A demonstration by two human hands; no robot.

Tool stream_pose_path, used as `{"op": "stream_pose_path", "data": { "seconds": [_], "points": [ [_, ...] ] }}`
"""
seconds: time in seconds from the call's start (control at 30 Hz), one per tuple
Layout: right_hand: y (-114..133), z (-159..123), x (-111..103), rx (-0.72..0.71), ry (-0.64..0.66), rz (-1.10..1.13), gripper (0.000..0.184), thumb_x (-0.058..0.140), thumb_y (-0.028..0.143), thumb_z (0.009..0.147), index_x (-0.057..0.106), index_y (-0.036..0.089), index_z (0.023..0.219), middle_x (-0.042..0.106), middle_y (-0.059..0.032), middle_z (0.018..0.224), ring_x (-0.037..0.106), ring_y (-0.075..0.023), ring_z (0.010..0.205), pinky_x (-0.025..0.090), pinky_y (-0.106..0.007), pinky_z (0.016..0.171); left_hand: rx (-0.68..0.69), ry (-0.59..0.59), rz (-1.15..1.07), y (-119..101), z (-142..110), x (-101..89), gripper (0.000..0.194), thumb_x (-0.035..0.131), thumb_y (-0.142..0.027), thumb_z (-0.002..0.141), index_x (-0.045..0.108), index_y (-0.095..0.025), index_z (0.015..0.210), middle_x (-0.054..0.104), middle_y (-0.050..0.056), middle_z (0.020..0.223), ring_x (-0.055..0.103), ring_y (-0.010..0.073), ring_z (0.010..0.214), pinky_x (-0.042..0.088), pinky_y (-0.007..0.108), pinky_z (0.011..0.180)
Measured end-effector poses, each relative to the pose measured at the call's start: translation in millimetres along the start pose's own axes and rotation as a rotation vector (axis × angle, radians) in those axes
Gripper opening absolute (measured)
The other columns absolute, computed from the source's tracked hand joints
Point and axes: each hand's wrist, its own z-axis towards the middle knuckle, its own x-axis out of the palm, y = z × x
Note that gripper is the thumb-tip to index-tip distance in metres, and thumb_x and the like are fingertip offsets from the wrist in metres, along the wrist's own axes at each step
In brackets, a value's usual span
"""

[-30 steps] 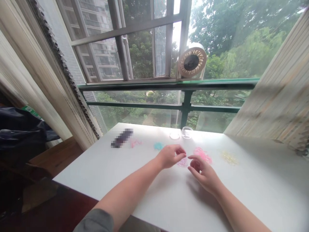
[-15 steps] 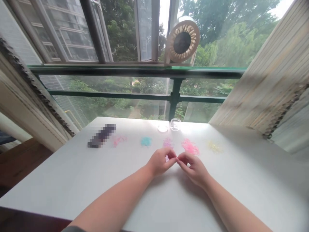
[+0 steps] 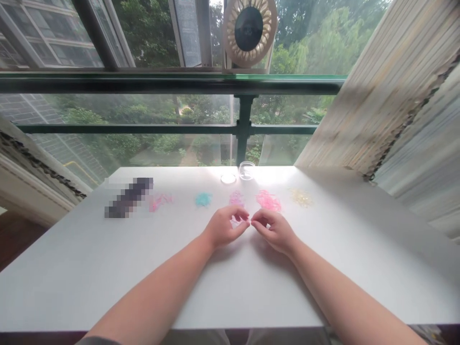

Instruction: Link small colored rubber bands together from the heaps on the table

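1. 2 hands: left hand (image 3: pixel 249 220), right hand (image 3: pixel 252 222), fingertips curled, nearly meeting; can't tell if gripping anything.
2. Beyond them on white desk (image 3: pixel 143 239): 2 pink loose-piece piles (image 3: pixel 269 201), 1 teal pile (image 3: pixel 203 199), 1 lilac pile (image 3: pixel 236 197), 1 pale-yellow pile (image 3: pixel 301 197).

Round fan (image 3: pixel 248 29) above green railing (image 3: pixel 143 85)

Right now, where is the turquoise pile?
In the head view, the turquoise pile lies left of centre on the white table, between the pink pile at its left and the lilac pile.
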Motion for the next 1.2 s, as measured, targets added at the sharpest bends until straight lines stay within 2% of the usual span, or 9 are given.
{"op": "stream_pose_path", "data": {
  "seconds": [0.23,0.43,0.6,0.77,0.93,1.2],
  "points": [
    [-0.5,-0.6,-2.0,-0.003,0.020,0.003,0.010,0.053,0.026,0.080,0.058,0.017,0.077,0.059,-0.0015,0.066,0.047,-0.0104,0.053,0.039,-0.023,0.051,0.053,-0.008,0.042,0.4,0.7,-0.4,0.008,0.057,-0.021,0.076,0.063,-0.018,0.082,0.066,0.002,0.078,0.058,0.0119,0.068,0.045,0.025,0.066],
    [-1.4,-0.5,-2.5,-0.008,0.036,-0.003,0.010,0.053,0.025,0.081,0.059,0.018,0.077,0.058,-0.0012,0.065,0.045,-0.0102,0.052,0.037,-0.023,0.049,0.120,0.017,0.067,3.0,1.3,-1.6,0.010,0.057,-0.017,0.076,0.062,-0.018,0.084,0.066,0.002,0.082,0.057,0.0112,0.070,0.046,0.024,0.068],
    [-1.1,-0.4,-3.7,-0.017,0.052,-0.024,0.011,0.053,0.025,0.081,0.059,0.018,0.076,0.059,-0.0015,0.066,0.046,-0.0103,0.053,0.038,-0.023,0.050,0.143,0.015,0.088,4.4,1.8,-2.2,0.008,0.057,-0.019,0.078,0.063,-0.018,0.083,0.065,0.002,0.078,0.058,0.0119,0.071,0.046,0.025,0.070],
    [-0.8,-1.3,-4.9,-0.028,0.067,-0.037,0.009,0.053,0.024,0.081,0.059,0.018,0.076,0.058,-0.0012,0.065,0.046,-0.0102,0.053,0.038,-0.023,0.050,0.132,0.028,0.093,4.4,2.7,-3.4,0.009,0.056,-0.022,0.080,0.064,-0.018,0.082,0.066,0.002,0.077,0.059,0.0125,0.072,0.046,0.025,0.069],
    [0.1,-2.4,-5.5,-0.038,0.070,-0.029,0.006,0.054,0.022,0.080,0.057,0.018,0.078,0.051,0.0019,0.057,0.044,-0.0098,0.051,0.037,-0.023,0.050,0.093,0.052,0.104,5.3,3.1,-3.7,0.013,0.054,-0.025,0.082,0.065,-0.018,0.081,0.067,0.003,0.078,0.059,0.0128,0.073,0.045,0.025,0.068],
    [0.1,-2.7,-5.5,-0.046,0.062,-0.009,0.006,0.056,0.024,0.080,0.057,0.018,0.082,0.051,0.0018,0.060,0.045,-0.0100,0.054,0.039,-0.023,0.050,0.078,0.054,0.101,5.3,3.0,-2.9,0.013,0.054,-0.025,0.081,0.065,-0.018,0.081,0.067,0.003,0.078,0.059,0.0131,0.072,0.045,0.025,0.066]
  ]
}}
